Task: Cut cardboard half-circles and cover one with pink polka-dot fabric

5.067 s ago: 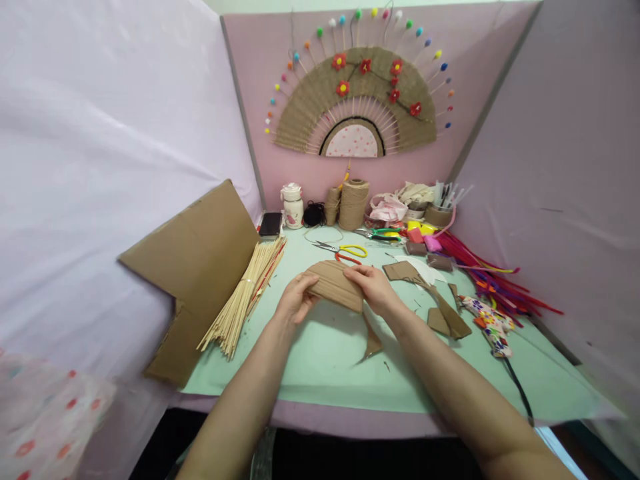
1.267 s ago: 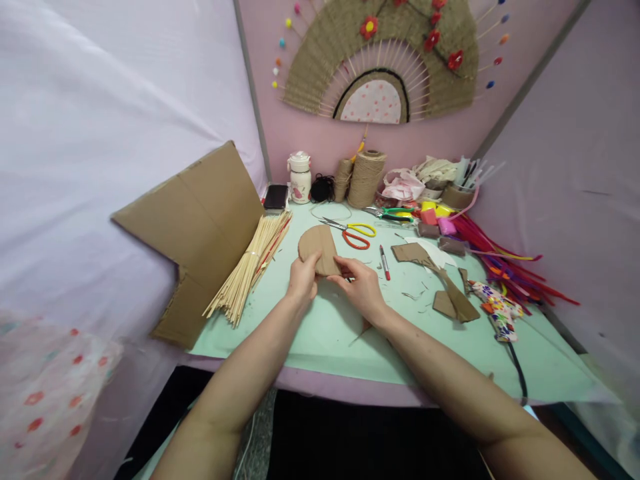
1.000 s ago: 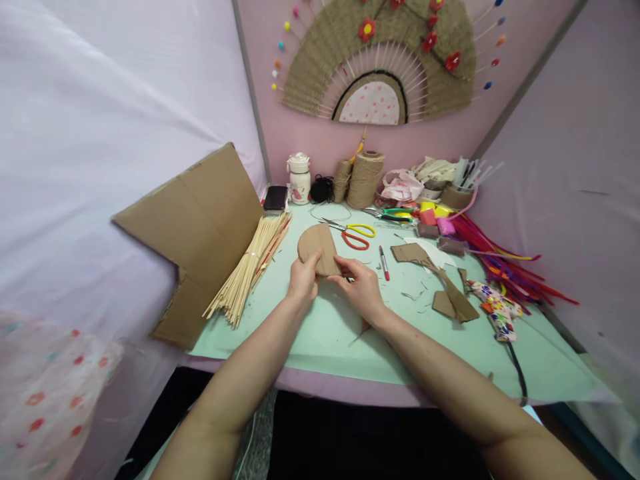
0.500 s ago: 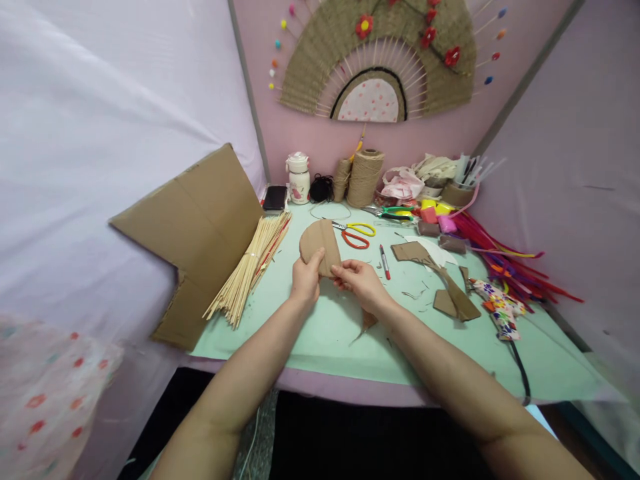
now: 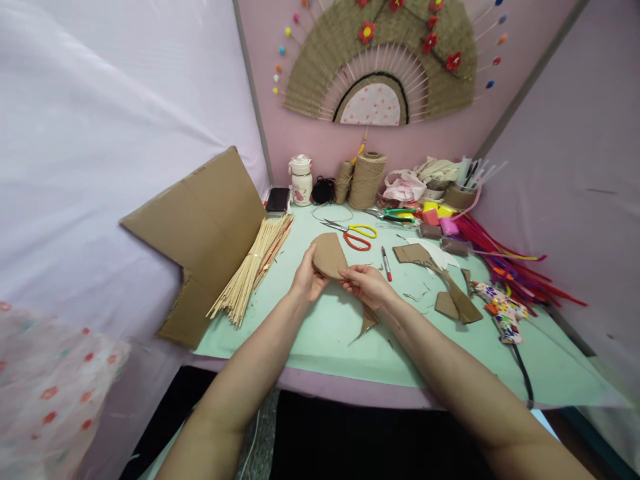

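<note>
A half-round piece of brown cardboard [image 5: 330, 255] is held up between both hands over the green tabletop. My left hand [image 5: 307, 277] grips its curved left edge, thumb at the rim and fingers underneath. At the lower right corner, my right hand [image 5: 367, 283] pinches the piece between thumb and fingers. Just beyond it lie scissors [image 5: 353, 233] with one yellow and one red handle, blades apart. A red-and-grey marker [image 5: 387, 264] rests to the right of my right hand. Below that hand, a small cardboard scrap [image 5: 369, 320] is partly covered.
A bundle of thin sticks [image 5: 253, 267] and a large cardboard sheet [image 5: 205, 233] are at left. Cardboard offcuts [image 5: 457, 297] and a flower-patterned glue gun [image 5: 503, 310] lie right. Twine spools [image 5: 367, 180], a white bottle [image 5: 301, 180] and pliers [image 5: 395, 215] line the back.
The cardboard piece has turned and tilted, coming slightly nearer. My left thumb has shifted from its face to its left edge. My right hand still pinches the corner.
</note>
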Demonstrator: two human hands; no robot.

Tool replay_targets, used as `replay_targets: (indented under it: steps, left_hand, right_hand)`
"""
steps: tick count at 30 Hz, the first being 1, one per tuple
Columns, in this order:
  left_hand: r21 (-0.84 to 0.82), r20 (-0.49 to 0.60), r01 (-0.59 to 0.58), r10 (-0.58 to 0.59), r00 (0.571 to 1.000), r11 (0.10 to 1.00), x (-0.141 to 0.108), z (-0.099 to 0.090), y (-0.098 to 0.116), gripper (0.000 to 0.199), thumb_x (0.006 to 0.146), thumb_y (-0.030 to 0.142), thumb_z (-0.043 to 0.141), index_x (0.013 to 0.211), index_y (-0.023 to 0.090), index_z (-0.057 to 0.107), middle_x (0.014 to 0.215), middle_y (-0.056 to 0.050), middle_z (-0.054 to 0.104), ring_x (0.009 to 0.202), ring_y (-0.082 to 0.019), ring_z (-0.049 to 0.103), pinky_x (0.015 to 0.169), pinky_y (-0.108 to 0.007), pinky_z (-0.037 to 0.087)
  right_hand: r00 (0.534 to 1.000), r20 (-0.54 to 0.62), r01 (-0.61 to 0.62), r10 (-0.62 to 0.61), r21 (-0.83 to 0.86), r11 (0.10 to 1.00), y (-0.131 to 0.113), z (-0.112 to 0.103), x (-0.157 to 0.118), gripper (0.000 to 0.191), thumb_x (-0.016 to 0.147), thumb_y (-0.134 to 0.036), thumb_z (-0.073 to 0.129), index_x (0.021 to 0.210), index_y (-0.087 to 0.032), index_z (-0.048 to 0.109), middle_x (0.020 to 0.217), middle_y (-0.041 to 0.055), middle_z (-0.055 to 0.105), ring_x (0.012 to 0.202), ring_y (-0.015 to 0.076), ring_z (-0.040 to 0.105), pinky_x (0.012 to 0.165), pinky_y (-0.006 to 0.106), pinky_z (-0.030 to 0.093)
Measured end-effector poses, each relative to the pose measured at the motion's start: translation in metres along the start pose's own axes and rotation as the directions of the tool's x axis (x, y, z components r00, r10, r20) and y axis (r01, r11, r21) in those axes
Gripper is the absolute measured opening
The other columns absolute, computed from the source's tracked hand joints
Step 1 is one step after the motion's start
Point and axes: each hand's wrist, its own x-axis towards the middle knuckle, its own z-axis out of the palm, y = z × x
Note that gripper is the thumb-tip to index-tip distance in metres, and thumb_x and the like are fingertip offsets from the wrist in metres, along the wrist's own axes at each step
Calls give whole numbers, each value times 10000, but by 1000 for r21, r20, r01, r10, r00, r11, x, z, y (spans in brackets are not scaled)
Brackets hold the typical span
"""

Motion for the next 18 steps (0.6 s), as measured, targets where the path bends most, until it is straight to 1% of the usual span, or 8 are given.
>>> replay_targets:
  steps: [3,5,8,10,13,16,18]
  left_hand:
    - [31,6,-33,33,999,999,0,-1,-3,369,923,424,509,1089,118,632,860,-81,699,734,-154,660,660,-247,559]
    - [75,20,-71,70,997,995,0,-2,-6,319,886,358,587,1056,92,636,872,-100,709,763,-161,668,687,-247,557]
    - [128,30,-126,123,992,984,3,-5,-12,286,780,244,707,992,64,642,878,-127,719,783,-177,674,715,-266,556]
    - [163,22,-170,169,985,972,4,-6,-16,316,731,237,743,975,63,642,873,-133,722,779,-188,673,713,-288,554]
    - [237,30,-248,248,968,939,4,-7,-18,356,709,288,755,977,76,654,881,-125,727,776,-196,668,684,-298,543]
    - [338,80,-336,329,941,879,-1,-7,-16,335,696,320,761,927,89,687,855,-93,728,764,-184,651,666,-269,515]
    - [403,138,-392,368,919,827,-7,-7,-15,296,673,308,778,869,97,711,814,-65,724,753,-171,632,659,-241,489]
  right_hand:
    - [1000,6,5,-5,-7,1000,0,-1,1,220,660,-194,844,651,-138,632,576,37,666,448,66,559,431,147,495]
    - [1000,11,17,-17,-19,1000,1,-1,1,241,636,-215,859,644,-140,630,586,38,671,450,70,562,433,155,492]
    - [999,16,53,-52,-50,997,5,0,2,273,608,-255,875,645,-152,624,579,24,666,452,75,562,436,167,485]
    - [996,19,89,-87,-76,993,7,0,2,294,600,-287,878,653,-163,616,566,11,660,457,79,562,447,174,482]
    - [989,36,148,-144,-121,982,7,0,0,315,598,-339,873,674,-170,618,590,11,672,489,99,586,480,202,492]
    - [975,51,221,-215,-167,961,0,-5,-3,329,621,-400,849,762,-169,662,675,31,702,585,146,636,539,254,519]
    - [955,38,297,-295,-182,937,-8,-9,-3,363,639,-436,830,859,-186,685,830,46,732,744,178,668,628,278,535]
